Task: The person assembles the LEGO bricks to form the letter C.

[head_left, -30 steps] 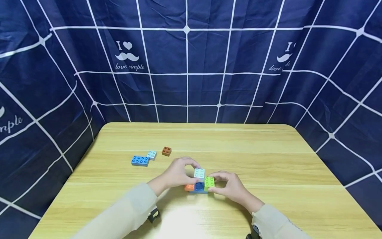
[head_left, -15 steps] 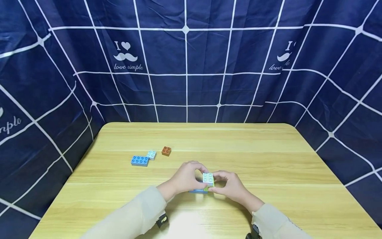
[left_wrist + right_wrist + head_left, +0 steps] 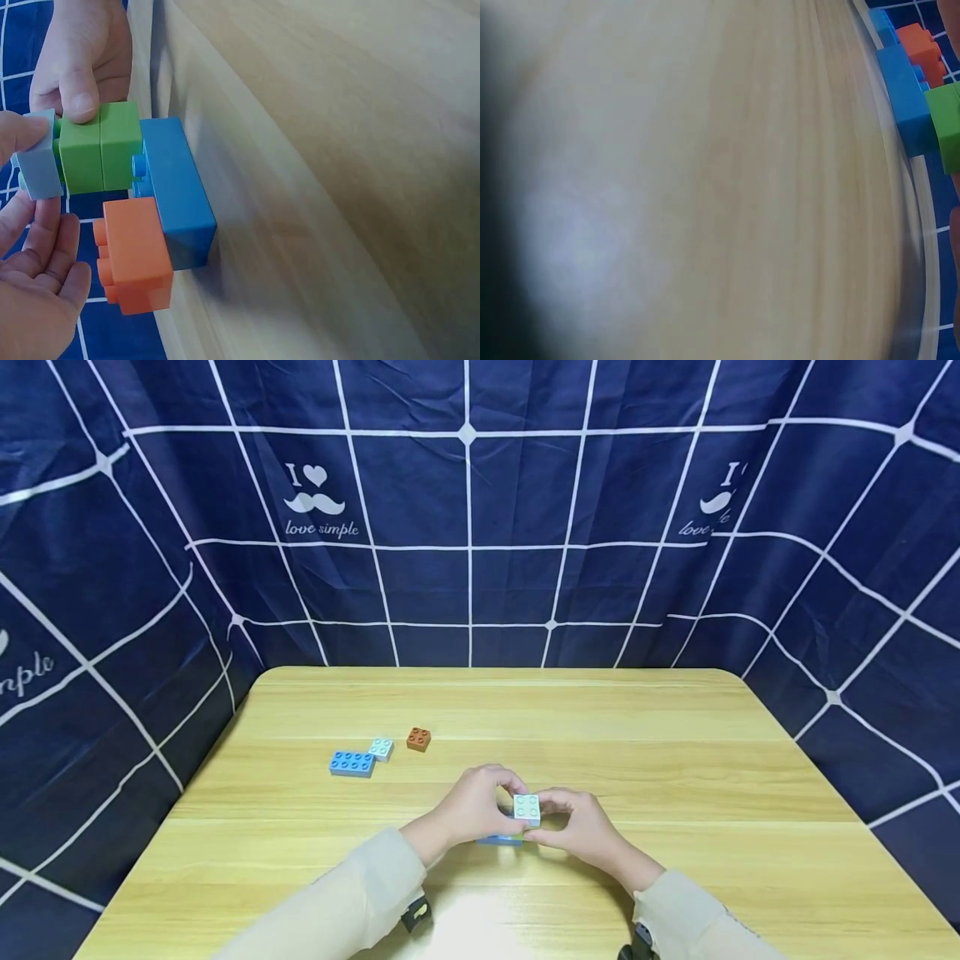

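My left hand (image 3: 472,810) pinches a pale blue building brick (image 3: 527,810) between thumb and fingers. In the left wrist view this brick sits against the studs of two stacked green bricks (image 3: 101,146), slightly tilted. The thumb of my right hand (image 3: 585,831) presses on the green bricks, which it holds from the right side. Beneath them lies a longer blue brick (image 3: 180,195), with the green stack at one end and an orange brick (image 3: 135,255) at the other. From the head view my left hand hides the orange brick.
Farther back on the wooden table (image 3: 637,743), left of my hands, lie a blue eight-stud brick (image 3: 352,764), a pale blue brick (image 3: 381,749) touching its corner, and a brown brick (image 3: 418,739). A dark blue curtain (image 3: 517,577) surrounds the table's back and sides.
My left hand has moved right and slightly toward me, bringing the pale blue brick from above the middle of the blue brick onto the green stack. My right hand has stayed in place.
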`<state>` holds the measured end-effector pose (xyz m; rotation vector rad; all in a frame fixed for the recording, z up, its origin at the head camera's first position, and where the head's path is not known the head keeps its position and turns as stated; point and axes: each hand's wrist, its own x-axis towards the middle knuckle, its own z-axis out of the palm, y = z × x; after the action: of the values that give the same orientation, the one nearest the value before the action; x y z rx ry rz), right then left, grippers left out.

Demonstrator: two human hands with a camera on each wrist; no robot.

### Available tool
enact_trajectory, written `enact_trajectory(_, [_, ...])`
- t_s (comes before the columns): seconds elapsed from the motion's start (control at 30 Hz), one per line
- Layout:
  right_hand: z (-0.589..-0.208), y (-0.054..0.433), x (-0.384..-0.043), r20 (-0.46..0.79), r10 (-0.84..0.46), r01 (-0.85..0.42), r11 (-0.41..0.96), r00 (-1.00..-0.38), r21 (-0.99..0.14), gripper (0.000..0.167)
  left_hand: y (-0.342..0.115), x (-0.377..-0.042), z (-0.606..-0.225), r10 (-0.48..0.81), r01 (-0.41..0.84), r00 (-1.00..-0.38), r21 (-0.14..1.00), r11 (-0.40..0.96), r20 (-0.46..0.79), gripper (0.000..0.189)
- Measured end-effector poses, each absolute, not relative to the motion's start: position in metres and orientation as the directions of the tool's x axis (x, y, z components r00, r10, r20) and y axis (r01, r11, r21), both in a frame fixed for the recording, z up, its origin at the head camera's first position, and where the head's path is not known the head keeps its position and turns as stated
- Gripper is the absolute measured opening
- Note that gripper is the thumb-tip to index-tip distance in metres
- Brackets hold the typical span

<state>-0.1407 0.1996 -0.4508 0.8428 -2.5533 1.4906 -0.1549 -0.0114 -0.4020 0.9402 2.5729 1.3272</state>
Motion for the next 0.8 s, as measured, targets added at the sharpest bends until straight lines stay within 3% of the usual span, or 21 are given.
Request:
enact_trajectory(0.37, [-0.449,0.2,-0.14,0.3,-0.432,-0.475,0.385,-0.85,-0.791,0.039,-0.007,-0.155,-0.401,0.572,0.499,-0.804,0.708,0.5,0.163,0.03])
enact_trajectory(0.8, [-0.448,0.201,-0.138,0.265,-0.408,-0.429,0.387,-0.874,-0.816,0.047,-0.014,-0.154,-0.419,0.538,0.479,-0.814,0.779,0.405,0.22,0.029])
